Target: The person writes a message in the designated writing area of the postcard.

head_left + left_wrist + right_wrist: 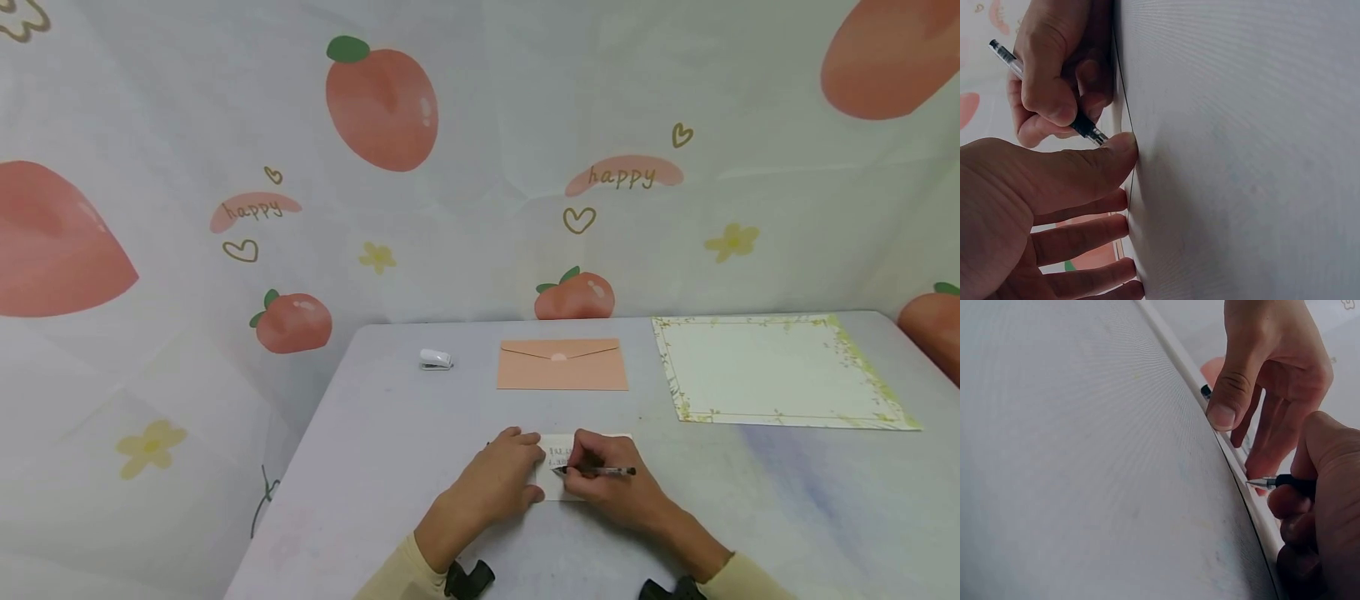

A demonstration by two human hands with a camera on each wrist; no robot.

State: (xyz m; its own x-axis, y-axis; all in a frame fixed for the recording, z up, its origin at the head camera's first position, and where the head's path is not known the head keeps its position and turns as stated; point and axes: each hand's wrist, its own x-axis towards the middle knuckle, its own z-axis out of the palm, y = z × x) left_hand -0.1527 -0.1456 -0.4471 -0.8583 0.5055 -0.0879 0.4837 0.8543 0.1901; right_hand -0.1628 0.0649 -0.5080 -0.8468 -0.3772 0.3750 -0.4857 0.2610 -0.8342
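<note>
A white card [558,487] with rows of handwriting lies on the table in front of the person. The left hand [501,473] rests on its left edge, fingers spread and nearly straight, thumb pressing the near side in the left wrist view. The right hand [617,482] grips a black-tipped clear pen [1088,128] between thumb and fingers, tilted, its point at the card below the written lines. In the right wrist view the pen's metal tip [1263,482] is right at the card's surface. A small dark cap-like end [1205,391] shows beside the left thumb.
Beyond the hands lies a peach-coloured envelope [562,367], flap side up. A small white stapler [436,359] stands to its left. At the back right is a large sheet with a floral border [780,367]. A printed fruit cloth [480,208] hangs behind the table.
</note>
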